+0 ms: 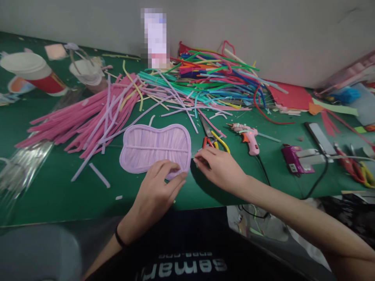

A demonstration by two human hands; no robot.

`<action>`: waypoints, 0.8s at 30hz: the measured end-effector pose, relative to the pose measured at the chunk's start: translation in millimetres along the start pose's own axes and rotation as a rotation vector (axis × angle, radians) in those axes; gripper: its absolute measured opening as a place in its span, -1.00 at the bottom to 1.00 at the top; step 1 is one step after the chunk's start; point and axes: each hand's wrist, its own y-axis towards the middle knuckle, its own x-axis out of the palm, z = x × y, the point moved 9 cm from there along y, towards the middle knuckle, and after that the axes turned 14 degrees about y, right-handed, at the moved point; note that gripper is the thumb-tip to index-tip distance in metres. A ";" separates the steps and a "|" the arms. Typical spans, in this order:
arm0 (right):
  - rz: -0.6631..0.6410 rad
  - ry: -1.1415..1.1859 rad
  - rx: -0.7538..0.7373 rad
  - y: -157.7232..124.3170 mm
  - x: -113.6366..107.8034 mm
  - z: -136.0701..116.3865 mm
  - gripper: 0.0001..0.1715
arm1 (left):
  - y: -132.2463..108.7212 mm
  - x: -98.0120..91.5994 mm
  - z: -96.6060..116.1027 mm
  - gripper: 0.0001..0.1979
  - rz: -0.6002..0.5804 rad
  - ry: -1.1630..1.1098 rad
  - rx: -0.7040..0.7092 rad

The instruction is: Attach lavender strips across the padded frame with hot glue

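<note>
A flat lilac wing-like piece made of pipe cleaners (146, 140) lies on the green table, with a thick rim and a bar across its middle. My left hand (158, 191) grips its lower right edge, fingers bent over the rim. Just off the right edge, my right hand (219, 168) has its fingertips pinched together; whatever they hold is too small or hidden to tell. Beyond the right hand are scissors (206, 128) and yellow-handled pliers (220, 141), partly covered by it. A pink hot glue gun (247, 136) rests farther right.
Pink pipe cleaners (88, 113) are spread at the left, and a multicoloured heap (211, 78) lies along the wall. A paper cup (35, 72) stands far left. On the right are a purple power adapter (295, 160) with cables, a phone (320, 136) and red-and-yellow-handled tools (356, 168).
</note>
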 end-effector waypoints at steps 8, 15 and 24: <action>-0.055 1.192 0.637 -17.8 31.2 31.9 -0.56 | 29.7 -17.0 -106.5 -0.41 -0.139 0.206 -0.068; 0.076 1.614 0.691 -18.4 48.6 21.5 -0.26 | 97.5 56.9 -127.3 -0.30 -0.528 0.032 0.056; 0.466 1.421 0.356 27.6 -9.5 56.1 -0.28 | 153.0 39.2 -131.0 -0.35 -0.446 -0.311 -0.127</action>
